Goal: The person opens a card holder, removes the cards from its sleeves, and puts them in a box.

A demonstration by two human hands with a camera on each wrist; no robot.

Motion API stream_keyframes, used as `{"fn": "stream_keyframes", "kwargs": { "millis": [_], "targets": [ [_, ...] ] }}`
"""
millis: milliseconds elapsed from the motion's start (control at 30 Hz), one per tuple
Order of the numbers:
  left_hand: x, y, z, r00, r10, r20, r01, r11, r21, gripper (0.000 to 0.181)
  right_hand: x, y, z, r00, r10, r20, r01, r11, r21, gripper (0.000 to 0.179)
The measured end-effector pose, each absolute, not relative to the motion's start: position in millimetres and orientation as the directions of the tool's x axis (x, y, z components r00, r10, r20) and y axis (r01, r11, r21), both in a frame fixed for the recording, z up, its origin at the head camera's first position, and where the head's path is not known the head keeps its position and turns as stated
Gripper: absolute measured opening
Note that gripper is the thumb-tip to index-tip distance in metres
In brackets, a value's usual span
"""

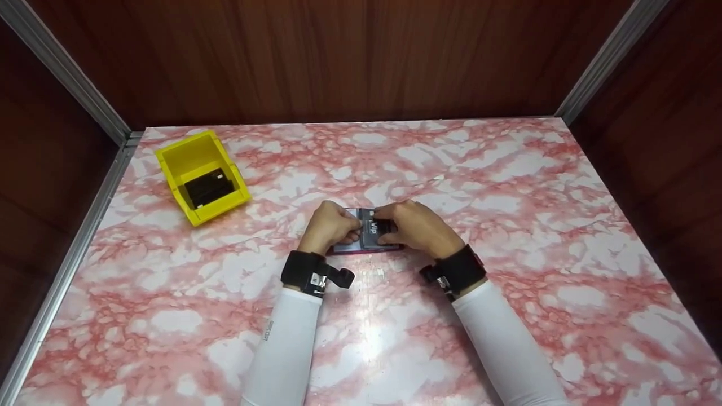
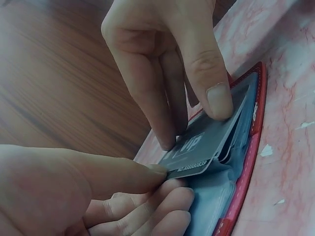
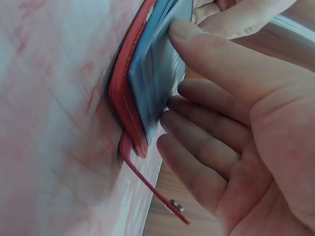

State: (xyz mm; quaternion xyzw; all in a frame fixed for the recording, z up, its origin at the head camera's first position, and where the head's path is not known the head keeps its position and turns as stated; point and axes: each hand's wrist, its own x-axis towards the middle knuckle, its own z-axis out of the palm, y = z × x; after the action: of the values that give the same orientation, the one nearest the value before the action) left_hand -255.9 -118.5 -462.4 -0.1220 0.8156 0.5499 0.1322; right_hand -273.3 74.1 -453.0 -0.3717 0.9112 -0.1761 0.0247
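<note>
An open red card holder [image 1: 344,247] with clear plastic sleeves [image 2: 210,196] lies on the table between the hands. A dark grey card [image 1: 370,230] with pale lettering lies over its right-hand sleeves, partly raised from them in the left wrist view. My left hand [image 1: 330,228] pinches the card's near-left edge between thumb and index finger, the other fingers curled beneath. From the other side my right hand [image 1: 418,226] holds the card across its width, thumb on one edge and fingertips at the opposite one. How far the card sits inside a sleeve is hidden.
A yellow bin [image 1: 240,194] holding black flat items [image 1: 207,188] stands at the table's back left. The holder's red strap [image 3: 147,184] with a metal snap sticks out past its end. Brown panels [image 1: 350,62] wall the table's back and sides.
</note>
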Motion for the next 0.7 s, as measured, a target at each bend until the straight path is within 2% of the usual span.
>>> {"fn": "stream_keyframes", "kwargs": {
  "millis": [200,467,600,700],
  "targets": [
    [-254,-120,-460,-0.939,-0.03,-0.343,-0.333,0.332,0.883,0.01,-274,76,-452,-0.743,-0.667,0.055,-0.637,0.681,-0.362,0.041],
    [-254,-128,-458,-0.922,-0.033,-0.385,-0.379,0.272,0.884,0.008,-275,77,-452,-0.758,-0.652,0.028,-0.618,0.703,-0.352,0.043],
    [-253,-127,-458,-0.92,-0.046,-0.39,-0.389,0.254,0.886,0.016,-275,77,-452,-0.757,-0.652,0.031,-0.622,0.705,-0.341,0.041],
    [-254,-122,-458,-0.928,-0.076,-0.364,-0.369,0.314,0.875,0.023,-275,76,-451,-0.752,-0.658,0.035,-0.63,0.702,-0.331,0.04]
  ]
}}
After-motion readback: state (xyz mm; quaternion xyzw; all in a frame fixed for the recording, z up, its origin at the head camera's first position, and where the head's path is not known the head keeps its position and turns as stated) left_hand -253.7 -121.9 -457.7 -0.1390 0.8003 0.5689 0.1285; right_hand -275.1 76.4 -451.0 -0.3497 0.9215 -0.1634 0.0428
